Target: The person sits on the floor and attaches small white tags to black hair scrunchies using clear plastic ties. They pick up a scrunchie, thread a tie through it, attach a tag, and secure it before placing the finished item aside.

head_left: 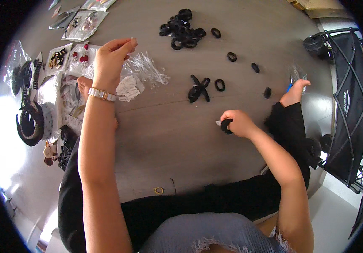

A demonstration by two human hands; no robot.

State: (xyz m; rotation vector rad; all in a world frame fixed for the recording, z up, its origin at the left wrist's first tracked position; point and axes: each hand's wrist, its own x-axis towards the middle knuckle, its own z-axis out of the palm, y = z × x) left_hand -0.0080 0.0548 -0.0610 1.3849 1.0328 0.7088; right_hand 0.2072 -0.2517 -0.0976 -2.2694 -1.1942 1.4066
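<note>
My right hand is closed round a black hair tie, and a small white tag pokes out beside it. Up and to the left, my left hand is raised with its fingertips pinched together; anything between them is too small to make out. It is nearest to a heap of thin clear plastic strands, probably tag fasteners. Below these lies a stack of white paper tags. Several black hair ties are bunched together ahead of my right hand, with a single loose hair tie beside them.
A larger pile of black hair ties lies farther off, with loose ones scattered to its right. Bagged accessories and headbands line the left. At right stands a black folding cart. A yellowish ring rests near my legs.
</note>
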